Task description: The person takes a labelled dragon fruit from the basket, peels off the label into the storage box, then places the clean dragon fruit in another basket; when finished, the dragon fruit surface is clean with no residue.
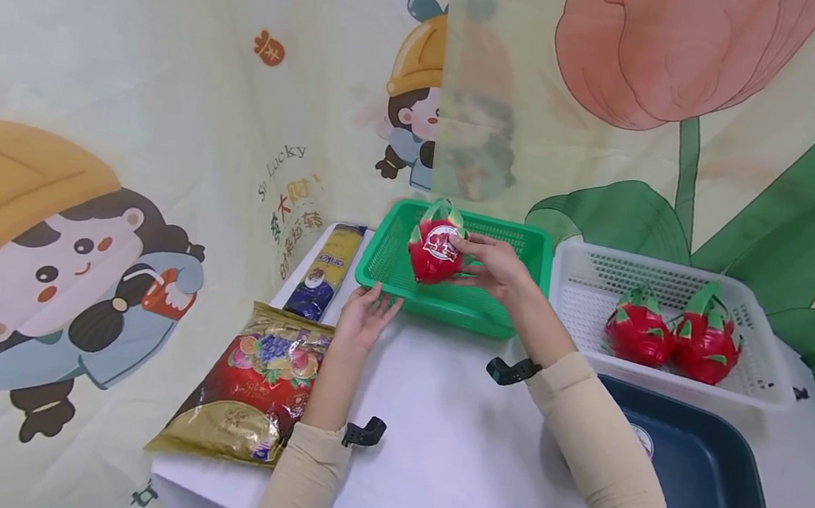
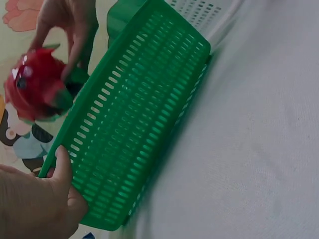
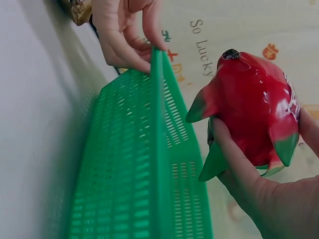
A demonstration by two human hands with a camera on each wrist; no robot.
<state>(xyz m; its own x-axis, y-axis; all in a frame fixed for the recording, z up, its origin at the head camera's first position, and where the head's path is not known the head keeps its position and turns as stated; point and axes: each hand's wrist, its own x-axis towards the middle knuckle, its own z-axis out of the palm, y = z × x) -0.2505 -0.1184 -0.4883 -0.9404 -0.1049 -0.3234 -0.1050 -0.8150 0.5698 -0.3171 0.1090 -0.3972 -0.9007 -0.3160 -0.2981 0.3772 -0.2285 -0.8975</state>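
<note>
A red dragon fruit (image 1: 436, 248) with green-tipped scales and a white round label is held up over the green basket (image 1: 457, 313). My right hand (image 1: 498, 269) grips it from the right side, fingers and thumb around its body in the right wrist view. With my left hand (image 1: 364, 316) I pinch the basket's near left rim. In the left wrist view the thumb (image 2: 62, 167) of that hand lies against the slotted outer wall. Around the raised dragon fruit (image 3: 254, 107), the basket's rim (image 3: 158, 134) runs close by on the left.
Right of the green basket stands a white basket (image 1: 672, 383) with two dragon fruits (image 1: 707, 338). In front of it lies a dark blue tub (image 1: 711, 465). On the left are a blue-and-yellow packet (image 1: 326, 270) and a large red-and-gold bag (image 1: 248, 391). Printed curtains hang behind the white table (image 1: 431, 441).
</note>
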